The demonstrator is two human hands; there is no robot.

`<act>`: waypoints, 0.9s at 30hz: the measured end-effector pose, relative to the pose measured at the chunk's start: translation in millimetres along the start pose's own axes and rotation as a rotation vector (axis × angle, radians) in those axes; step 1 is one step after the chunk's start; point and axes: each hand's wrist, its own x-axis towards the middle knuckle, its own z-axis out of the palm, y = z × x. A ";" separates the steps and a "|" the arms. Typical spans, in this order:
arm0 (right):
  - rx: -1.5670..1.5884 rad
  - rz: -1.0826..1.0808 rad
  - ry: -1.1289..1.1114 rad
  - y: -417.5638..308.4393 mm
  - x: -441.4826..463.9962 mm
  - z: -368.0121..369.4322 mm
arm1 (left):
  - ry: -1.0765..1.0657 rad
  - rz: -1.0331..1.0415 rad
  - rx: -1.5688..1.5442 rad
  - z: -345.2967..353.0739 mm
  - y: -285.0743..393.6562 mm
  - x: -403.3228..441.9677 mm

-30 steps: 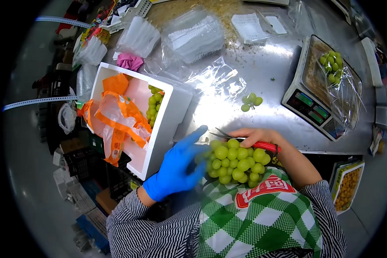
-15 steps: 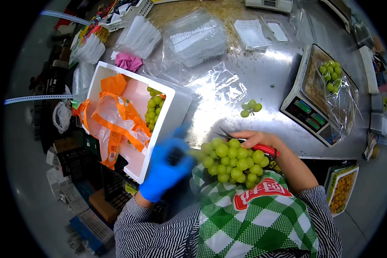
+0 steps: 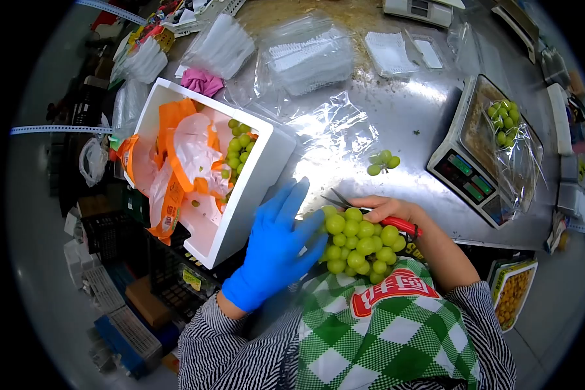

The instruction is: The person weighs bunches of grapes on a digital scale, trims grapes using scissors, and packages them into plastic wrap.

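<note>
Bare of the blur and curl it shows half a second ago, the gloved left hand (image 3: pixel 276 244) is now open with its fingers spread toward the grape bunch (image 3: pixel 361 244), and the orange-edged bag (image 3: pixel 179 156) in the white foam box (image 3: pixel 257 188) lies in a different fold. Against the apron (image 3: pixel 370 351), at the near edge of the steel table (image 3: pixel 409 188), sits the bunch, much where it is in the earlier view. Closed around the red-handled scissors (image 3: pixel 403 227), the right hand (image 3: pixel 390 209) is at the top of the bunch; whether its hidden fingers also pinch the stem, I cannot tell. Nor can I tell if the left fingertips touch the grapes or only overlap them.

I judge the bunch fairly heavy for its stem, firm-skinned but soft inside, smooth and apt to slip, with berries that bruise or pull off under a squeeze. Best held by the main stem, it likely wants a loose, open palm beneath the lower berries to share the weight, the scissor blades (image 3: pixel 340 198) kept clear of the skins and the glove
</note>
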 end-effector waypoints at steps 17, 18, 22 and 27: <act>-0.245 0.040 0.072 16.8 0.8 -13.0 | -0.008 -0.390 -0.217 14.7 42.5 -20.1; -0.233 0.045 0.053 18.9 1.6 -16.6 | -0.021 -0.423 -0.259 13.4 43.0 -19.4; -0.205 0.059 0.032 20.8 -1.3 -19.4 | -0.031 -0.425 -0.391 15.7 40.1 -20.9; -0.219 0.048 0.078 14.2 -8.3 -9.9 | -0.009 -0.357 -0.352 18.7 37.9 -20.4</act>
